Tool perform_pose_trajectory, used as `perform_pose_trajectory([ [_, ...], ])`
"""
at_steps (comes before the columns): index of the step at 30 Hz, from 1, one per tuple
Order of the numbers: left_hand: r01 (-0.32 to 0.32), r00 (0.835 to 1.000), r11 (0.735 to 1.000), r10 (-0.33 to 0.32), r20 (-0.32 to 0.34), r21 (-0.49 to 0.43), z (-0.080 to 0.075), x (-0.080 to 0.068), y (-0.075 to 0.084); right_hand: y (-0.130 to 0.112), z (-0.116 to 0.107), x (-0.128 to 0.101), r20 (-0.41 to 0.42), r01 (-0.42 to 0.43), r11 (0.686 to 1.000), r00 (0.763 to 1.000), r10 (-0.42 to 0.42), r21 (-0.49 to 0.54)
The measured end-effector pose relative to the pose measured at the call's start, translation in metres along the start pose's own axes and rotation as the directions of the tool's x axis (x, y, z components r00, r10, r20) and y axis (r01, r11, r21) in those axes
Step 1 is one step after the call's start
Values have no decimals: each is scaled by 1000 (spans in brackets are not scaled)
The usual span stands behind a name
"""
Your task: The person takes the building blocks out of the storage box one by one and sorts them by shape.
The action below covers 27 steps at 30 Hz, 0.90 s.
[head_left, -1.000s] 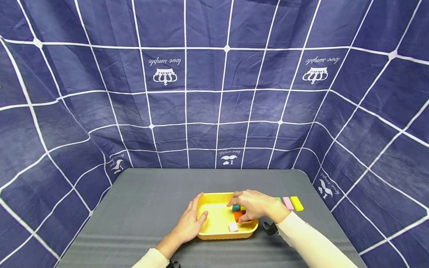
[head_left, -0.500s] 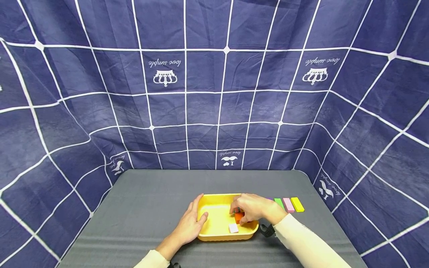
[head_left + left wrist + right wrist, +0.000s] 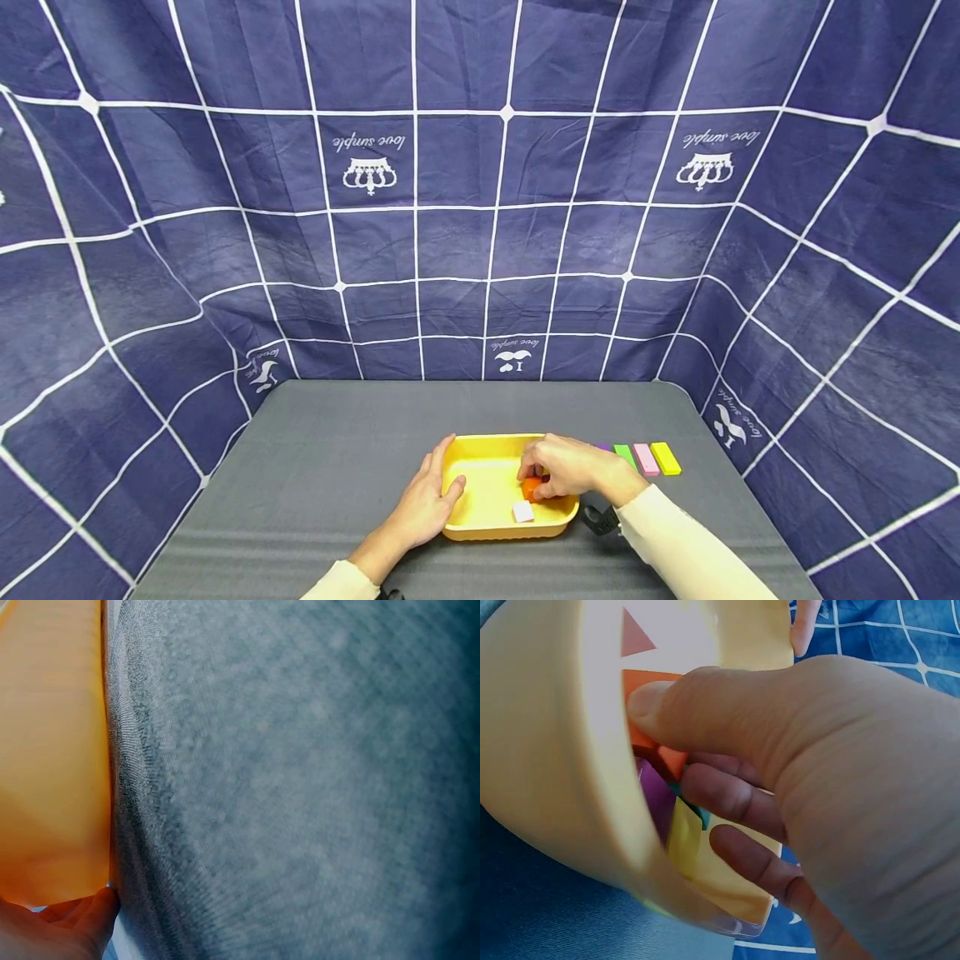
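Head view: A small orange block (image 3: 529, 489) is pinched in a person's bare right grip (image 3: 564, 467) inside a smooth yellow rectangular tray (image 3: 487, 532).

Near the tray's right end, the block is pressed by the thumb, with fingers curled beyond it; a purple block (image 3: 658, 799), a yellow block (image 3: 684, 834) and a mostly hidden teal block (image 3: 698, 812) are seen close by from the right wrist. A pale pinkish-white block (image 3: 522, 511) is set just nearer the person. The tray's left end is touched by the left grip (image 3: 422, 504), fingers extended and unclenched. A green oblong block (image 3: 623, 452), a pink oblong block (image 3: 646, 459) and a yellow oblong block (image 3: 665, 458) are lined up rightward on the grey cloth-covered surface (image 3: 360, 442).
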<state>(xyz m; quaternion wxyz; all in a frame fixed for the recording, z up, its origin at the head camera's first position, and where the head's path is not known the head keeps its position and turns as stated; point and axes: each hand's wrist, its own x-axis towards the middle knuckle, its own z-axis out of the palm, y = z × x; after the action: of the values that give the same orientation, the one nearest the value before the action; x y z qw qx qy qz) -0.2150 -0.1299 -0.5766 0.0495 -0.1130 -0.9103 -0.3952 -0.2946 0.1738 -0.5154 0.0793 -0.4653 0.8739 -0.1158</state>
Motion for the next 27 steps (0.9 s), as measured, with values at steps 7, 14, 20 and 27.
perform_pose_trajectory([
  [7,-1,1000,1000,1,8,5,0,0,1,1,1,-6,-75,55,998,996,-52,35],
  [14,-8,1000,1000,8,9,10,0,0,0,0,-1,-12,-146,71,993,988,-58,90],
  [20,-7,1000,1000,7,-3,16,0,0,0,2,1,-19,-250,104,992,965,-83,75],
  [27,0,1000,1000,0,0,14,0,0,1,4,-1,-31,-334,72,991,942,-31,110],
])
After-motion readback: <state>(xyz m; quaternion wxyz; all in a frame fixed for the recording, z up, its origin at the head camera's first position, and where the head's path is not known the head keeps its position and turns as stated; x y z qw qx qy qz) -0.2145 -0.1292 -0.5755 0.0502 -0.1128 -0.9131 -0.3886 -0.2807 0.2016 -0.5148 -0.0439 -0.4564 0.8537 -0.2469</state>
